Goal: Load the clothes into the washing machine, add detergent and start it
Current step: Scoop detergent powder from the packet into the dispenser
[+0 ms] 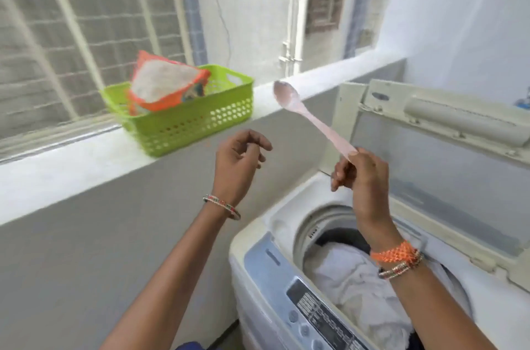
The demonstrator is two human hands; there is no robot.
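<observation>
Head view: right hand [357, 170] fingers pinch pink spoon [304, 116] over washing machine [258, 238]; left hand [239, 159] fingers loosely curled, empty.

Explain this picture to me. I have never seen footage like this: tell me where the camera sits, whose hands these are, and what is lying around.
There is only one picture, taken by a camera worn on a person's head, looking forward and down. So the two arms reaching in from below are that person's own.

The right hand holds a pink spoon by the end of its handle, bowl up in the air. The left hand is empty, its fingers loosely curled.

Below is a top-loading washing machine with its lid raised; white clothes lie in the drum. On the window ledge stands a green basket with an open orange bag of white powder, probably detergent.
</observation>
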